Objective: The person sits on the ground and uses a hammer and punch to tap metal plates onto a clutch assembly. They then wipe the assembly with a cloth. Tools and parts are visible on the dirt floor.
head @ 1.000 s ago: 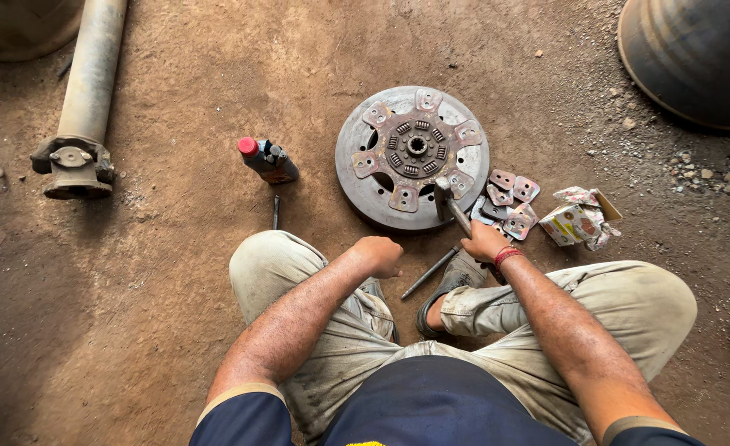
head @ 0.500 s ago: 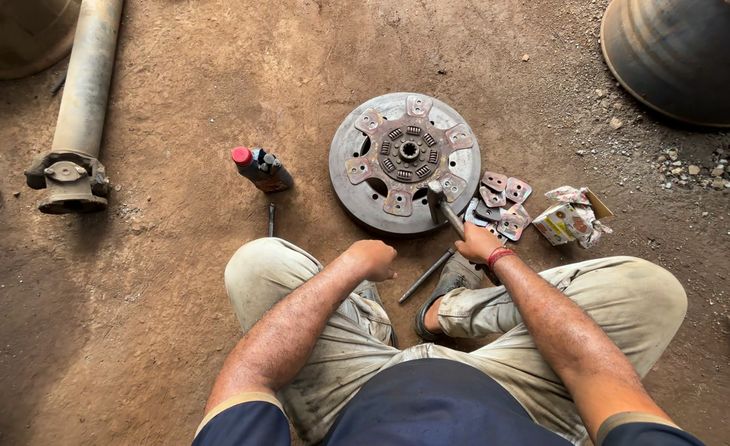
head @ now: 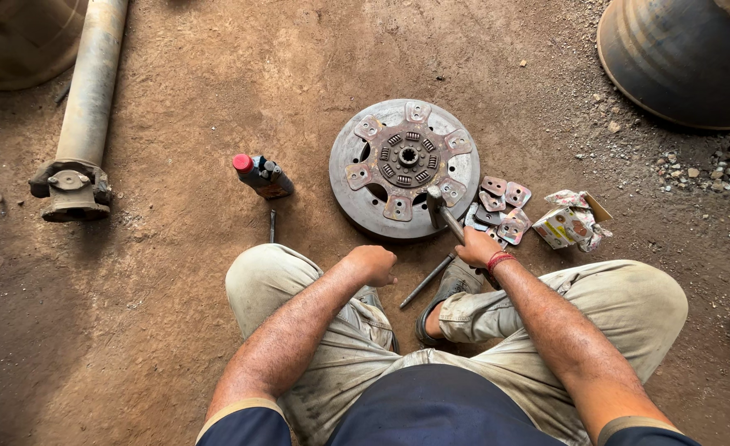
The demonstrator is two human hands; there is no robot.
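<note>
A round rusty clutch disc (head: pixel 405 157) with pads lies on a grey metal plate (head: pixel 348 194) on the dirt floor in front of me. My right hand (head: pixel 476 246) grips the handle of a hammer (head: pixel 439 206), whose head rests at the plate's near right edge. My left hand (head: pixel 371 263) is curled shut above my left knee, holding nothing that I can see. A thin metal rod (head: pixel 424 282) lies between my knees. Several loose friction pads (head: pixel 497 198) lie right of the plate.
A dark bottle with a red cap (head: pixel 259 174) lies left of the plate, a small punch (head: pixel 272 225) below it. A torn cardboard box (head: pixel 573 219) sits at right. A drive shaft (head: pixel 84 107) lies at left; large drums (head: pixel 679 58) stand at the corners.
The view has shifted slightly. My right hand has drawn the hammer a little toward me along the plate's edge; my left hand stays by the knee.
</note>
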